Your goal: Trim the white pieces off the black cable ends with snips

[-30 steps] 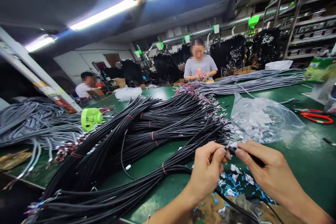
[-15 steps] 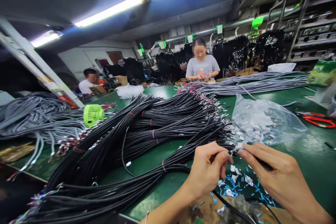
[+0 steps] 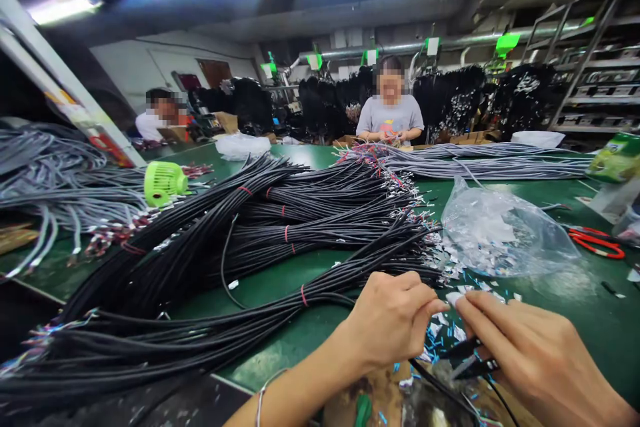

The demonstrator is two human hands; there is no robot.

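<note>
My left hand [image 3: 395, 313] is closed in a pinch at the front of the black cable bundle [image 3: 300, 293]. A black cable [image 3: 425, 373] runs out below this hand; its pinched end is mostly hidden by the fingers. My right hand [image 3: 525, 333], just to the right, pinches a small white scrap [image 3: 454, 298] between thumb and forefinger. A dark tool with a grey metal tip [image 3: 467, 363] lies under the right palm, partly covered by the fingers. White scraps and blue bits of wire sleeve [image 3: 435, 347] are scattered beneath both hands.
A clear plastic bag [image 3: 505, 233] of white scraps lies beyond my right hand, with red-handled pliers [image 3: 597, 241] to its right. Grey cables [image 3: 480, 163] lie at the back. A green fan [image 3: 164, 183] stands left. Two people work across the green table [image 3: 280, 340].
My view has tilted and shifted. The white scrap in my right fingers now shows apart from my left fingertips, and the dark tool under the right palm shows more.
</note>
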